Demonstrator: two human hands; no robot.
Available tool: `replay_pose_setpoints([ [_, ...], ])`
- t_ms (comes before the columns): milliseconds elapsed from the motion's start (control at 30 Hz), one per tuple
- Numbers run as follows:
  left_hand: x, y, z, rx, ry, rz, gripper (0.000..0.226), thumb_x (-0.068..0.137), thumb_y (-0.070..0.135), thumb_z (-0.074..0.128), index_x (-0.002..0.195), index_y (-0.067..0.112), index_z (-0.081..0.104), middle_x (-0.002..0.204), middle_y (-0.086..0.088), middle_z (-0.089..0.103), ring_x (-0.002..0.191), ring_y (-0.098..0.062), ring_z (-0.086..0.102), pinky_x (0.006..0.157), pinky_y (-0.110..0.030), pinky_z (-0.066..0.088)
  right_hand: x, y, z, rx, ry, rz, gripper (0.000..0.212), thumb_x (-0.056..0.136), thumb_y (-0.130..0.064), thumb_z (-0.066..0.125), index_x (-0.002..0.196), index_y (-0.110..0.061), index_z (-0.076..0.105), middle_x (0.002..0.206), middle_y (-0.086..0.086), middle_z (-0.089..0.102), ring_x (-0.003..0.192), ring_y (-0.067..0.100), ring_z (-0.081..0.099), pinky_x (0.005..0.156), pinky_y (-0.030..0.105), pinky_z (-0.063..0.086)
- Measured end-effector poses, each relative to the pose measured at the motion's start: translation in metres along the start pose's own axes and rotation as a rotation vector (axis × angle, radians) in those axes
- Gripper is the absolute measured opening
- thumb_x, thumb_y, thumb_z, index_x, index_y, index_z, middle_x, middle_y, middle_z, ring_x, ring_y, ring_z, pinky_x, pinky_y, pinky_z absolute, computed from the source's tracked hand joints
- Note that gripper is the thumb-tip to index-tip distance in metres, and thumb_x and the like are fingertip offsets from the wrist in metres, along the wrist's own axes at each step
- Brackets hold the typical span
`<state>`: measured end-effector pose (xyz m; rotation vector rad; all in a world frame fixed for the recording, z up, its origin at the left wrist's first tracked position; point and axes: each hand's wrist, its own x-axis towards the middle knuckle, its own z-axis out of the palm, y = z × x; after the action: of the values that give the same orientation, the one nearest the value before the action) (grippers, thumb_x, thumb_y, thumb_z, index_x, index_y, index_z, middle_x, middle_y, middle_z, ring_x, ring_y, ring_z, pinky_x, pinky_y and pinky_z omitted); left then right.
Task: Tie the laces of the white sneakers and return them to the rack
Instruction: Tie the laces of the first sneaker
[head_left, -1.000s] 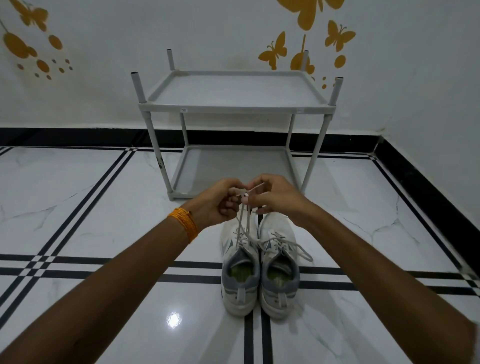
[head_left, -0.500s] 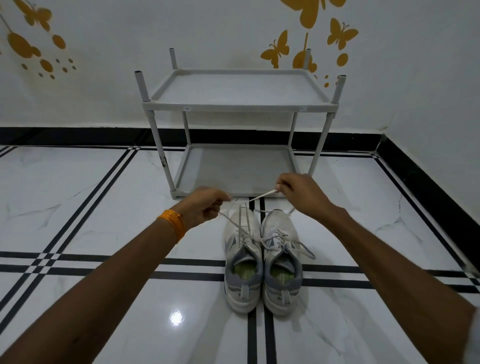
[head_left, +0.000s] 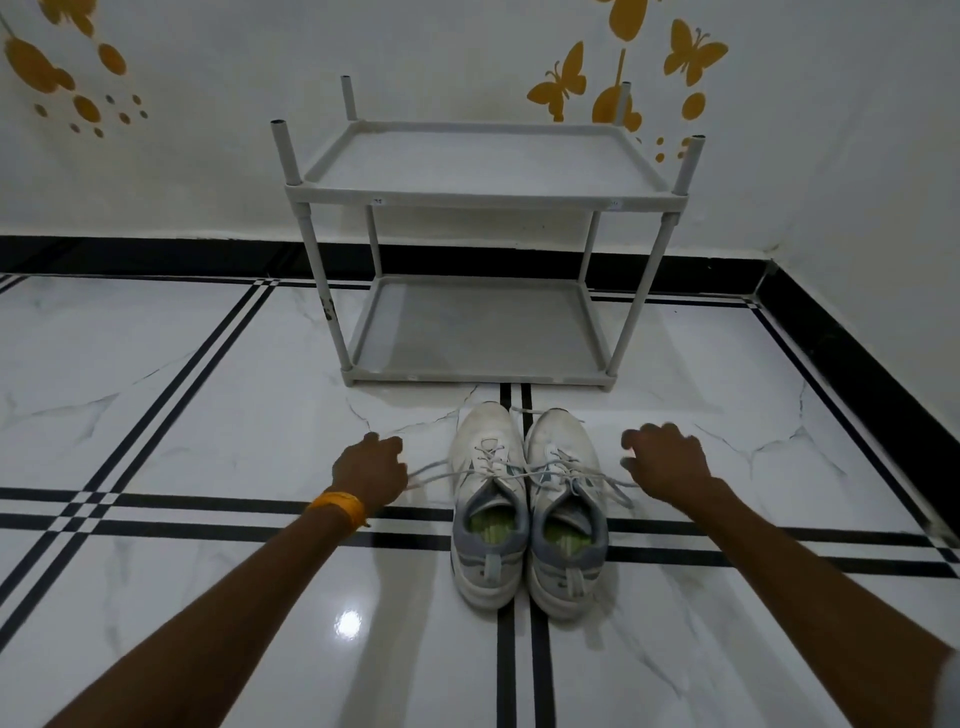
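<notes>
- Since a moment ago, our hands have swung apart and dropped to either side of the shoes, drawing the laces (head_left: 524, 467) out sideways.
- We see glossy white marble-look floor (head_left: 182, 415) crossed by black double stripes, meeting a black skirting and a white wall with orange butterfly stickers (head_left: 558, 83).
- Our grey two-shelf plastic rack (head_left: 480, 260) stands empty against the wall.
- Both white sneakers (head_left: 527, 504) sit side by side on the floor just before it, heels toward us.
- Our left hand (head_left: 370, 470) is closed, pinching one lace end.
- Our right hand (head_left: 667, 462) is curled on the other end.
</notes>
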<state>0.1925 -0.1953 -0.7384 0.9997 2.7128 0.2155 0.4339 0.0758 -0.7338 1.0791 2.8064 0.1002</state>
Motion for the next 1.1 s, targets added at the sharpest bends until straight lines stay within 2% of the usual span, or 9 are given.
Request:
replay_pose_setpoints([
  [100, -0.003, 0.027, 0.005, -0.177, 0.116, 0.201, 0.032, 0.091, 0.025, 0.059, 0.122, 0.018, 0.063, 0.120, -0.006, 0.066, 0.108, -0.026, 0.062, 0.093, -0.034, 0.047, 0.000, -0.035, -0.027, 0.367, 0.116, -0.104, 0.019, 0.090, -0.020, 0.060, 0.104, -0.014, 0.071, 0.107, 0.006, 0.070, 0.098, 0.024, 0.061, 0.084, 0.035, 0.051],
  [200, -0.014, 0.055, 0.014, -0.303, 0.009, 0.335, 0.020, 0.090, 0.025, 0.062, 0.107, 0.017, 0.069, 0.108, -0.003, 0.071, 0.098, -0.021, 0.064, 0.085, -0.028, 0.047, -0.012, -0.082, -0.042, 0.700, -0.135, -0.319, 0.017, 0.085, -0.018, 0.070, 0.100, -0.011, 0.074, 0.104, 0.003, 0.073, 0.089, 0.013, 0.064, 0.083, 0.027, 0.051],
  [300, -0.017, 0.060, 0.020, -0.297, 0.058, 0.335, 0.005, 0.086, 0.018, 0.066, 0.089, 0.016, 0.069, 0.089, -0.004, 0.073, 0.080, -0.020, 0.064, 0.073, -0.026, 0.047, -0.019, -0.105, -0.029, 0.619, -0.185, -0.387, 0.010, 0.084, -0.016, 0.068, 0.093, -0.013, 0.074, 0.095, 0.004, 0.074, 0.086, 0.017, 0.066, 0.081, 0.033, 0.054],
  [433, -0.014, 0.059, 0.020, -0.213, 0.069, 0.351, 0.003, 0.085, 0.015, 0.064, 0.086, 0.014, 0.067, 0.087, -0.006, 0.072, 0.079, -0.023, 0.064, 0.074, -0.031, 0.052, -0.016, -0.103, -0.020, 0.575, -0.100, -0.365, 0.008, 0.086, -0.016, 0.066, 0.078, -0.015, 0.068, 0.076, 0.000, 0.068, 0.071, 0.016, 0.060, 0.068, 0.028, 0.043],
  [600, -0.016, 0.056, 0.024, -0.142, 0.079, 0.366, 0.006, 0.087, 0.016, 0.062, 0.087, 0.012, 0.065, 0.087, -0.008, 0.071, 0.082, -0.026, 0.063, 0.077, -0.034, 0.053, -0.022, -0.100, -0.008, 0.484, -0.023, -0.320, 0.008, 0.086, -0.017, 0.062, 0.083, -0.013, 0.068, 0.082, 0.007, 0.072, 0.078, 0.023, 0.063, 0.071, 0.034, 0.049],
  [867, -0.024, 0.050, 0.032, -0.200, 0.133, 0.303, 0.011, 0.089, 0.017, 0.059, 0.085, 0.009, 0.065, 0.085, -0.011, 0.071, 0.078, -0.027, 0.064, 0.071, -0.030, 0.049, -0.022, -0.103, -0.012, 0.437, -0.073, -0.323, 0.008, 0.083, -0.014, 0.063, 0.081, -0.013, 0.070, 0.081, 0.010, 0.072, 0.079, 0.026, 0.065, 0.069, 0.035, 0.050],
  [967, -0.022, 0.045, 0.021, -0.244, 0.016, 0.148, 0.014, 0.084, 0.025, 0.067, 0.083, 0.011, 0.070, 0.083, -0.007, 0.072, 0.076, -0.022, 0.064, 0.068, -0.028, 0.050, -0.024, -0.102, -0.021, 0.398, -0.099, -0.263, 0.017, 0.085, -0.016, 0.063, 0.068, -0.012, 0.067, 0.071, 0.008, 0.066, 0.071, 0.025, 0.061, 0.059, 0.028, 0.040],
  [1033, -0.018, 0.038, 0.006, -0.359, -0.122, 0.080, 0.019, 0.082, 0.030, 0.070, 0.079, 0.012, 0.071, 0.079, -0.006, 0.072, 0.071, -0.017, 0.061, 0.065, -0.025, 0.047, -0.023, -0.099, -0.032, 0.507, -0.140, -0.227, 0.028, 0.086, -0.022, 0.066, 0.060, -0.011, 0.064, 0.065, 0.007, 0.063, 0.070, 0.025, 0.063, 0.057, 0.029, 0.041],
  [1100, -0.017, 0.032, -0.009, -0.699, -0.278, 0.006, 0.024, 0.087, 0.031, 0.066, 0.076, 0.010, 0.070, 0.081, -0.006, 0.071, 0.078, -0.016, 0.062, 0.074, -0.027, 0.048, -0.020, -0.100, -0.043, 0.863, -0.243, -0.190, 0.022, 0.083, -0.027, 0.071, 0.071, -0.009, 0.075, 0.081, 0.005, 0.074, 0.084, 0.020, 0.067, 0.075, 0.032, 0.052],
])
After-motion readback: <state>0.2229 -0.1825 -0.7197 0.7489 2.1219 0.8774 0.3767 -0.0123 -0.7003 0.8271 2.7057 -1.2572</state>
